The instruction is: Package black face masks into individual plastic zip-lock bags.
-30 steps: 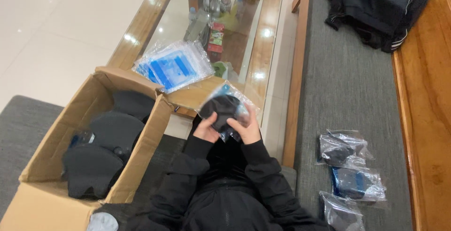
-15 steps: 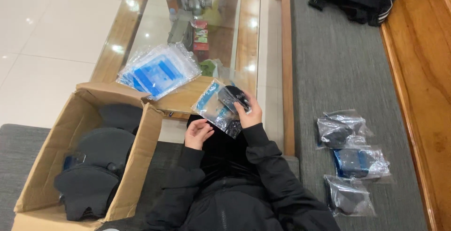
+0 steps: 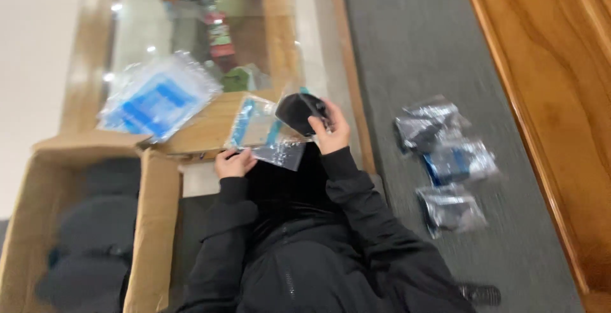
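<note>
Nearest the body, the left hand (image 3: 234, 162) pinched the lower edge of a clear plastic bag (image 3: 262, 133), while the right hand (image 3: 331, 133) closed around a dark rounded item (image 3: 299, 112) at the bag's upper corner, just above the lap. With the thin film held only at its edge, the item could likely snag or slip sideways. Farther out lay three filled bags (image 3: 445, 160) on the grey carpet (image 3: 407, 52), an open cardboard box (image 3: 153, 217), and a stack of blue-printed bags (image 3: 156, 97).
</note>
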